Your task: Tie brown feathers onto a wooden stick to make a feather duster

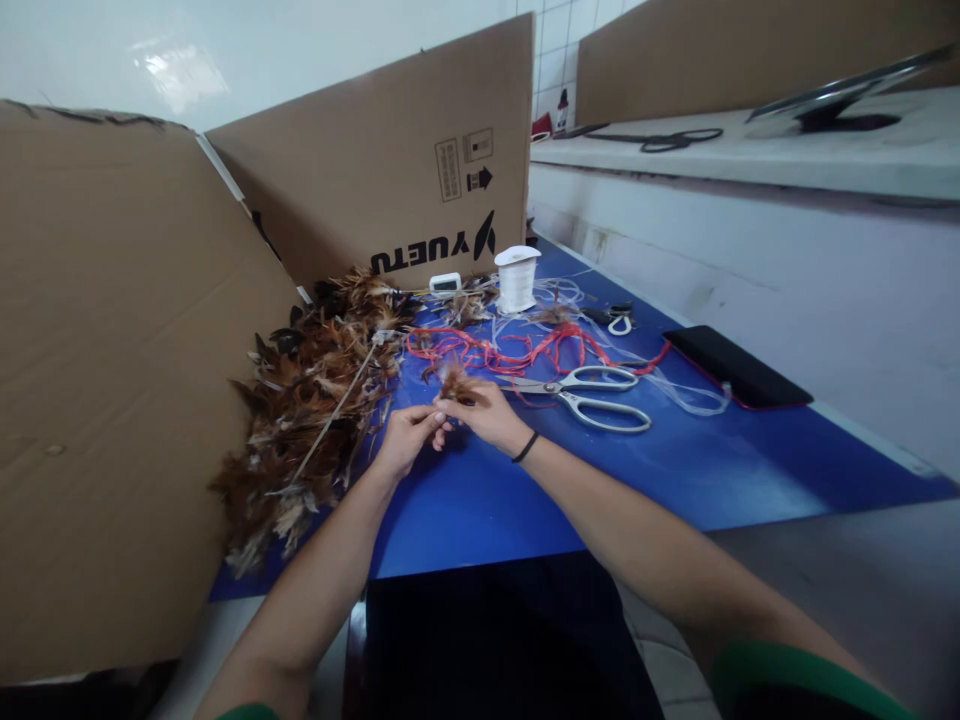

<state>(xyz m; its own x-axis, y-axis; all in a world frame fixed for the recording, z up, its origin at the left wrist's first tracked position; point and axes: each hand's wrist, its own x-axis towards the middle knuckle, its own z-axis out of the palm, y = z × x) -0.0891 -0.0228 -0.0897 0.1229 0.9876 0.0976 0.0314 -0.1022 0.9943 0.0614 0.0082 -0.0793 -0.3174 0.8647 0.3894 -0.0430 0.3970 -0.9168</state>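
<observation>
A small bunch of brown feathers (454, 385) is pinched in my right hand (487, 412), its tips fanning upward. My left hand (411, 438) meets it at the base of the bunch, fingers closed together at the quill ends; what exactly they grip there is too small to see. Just beyond my right hand lie silver-handled scissors (592, 388), blades pointing toward the hand. To the left of my hands spreads a large heap of brown feathers (330, 370), with a thin stick (334, 420) across it.
Red cord (517, 355) winds behind the scissors toward a black phone (735, 365). A white spool (517, 280), a small white device (445, 284) and dark-handled snips (611, 317) lie farther back on the blue table (480, 510). Cardboard panels (337, 180) stand left and behind.
</observation>
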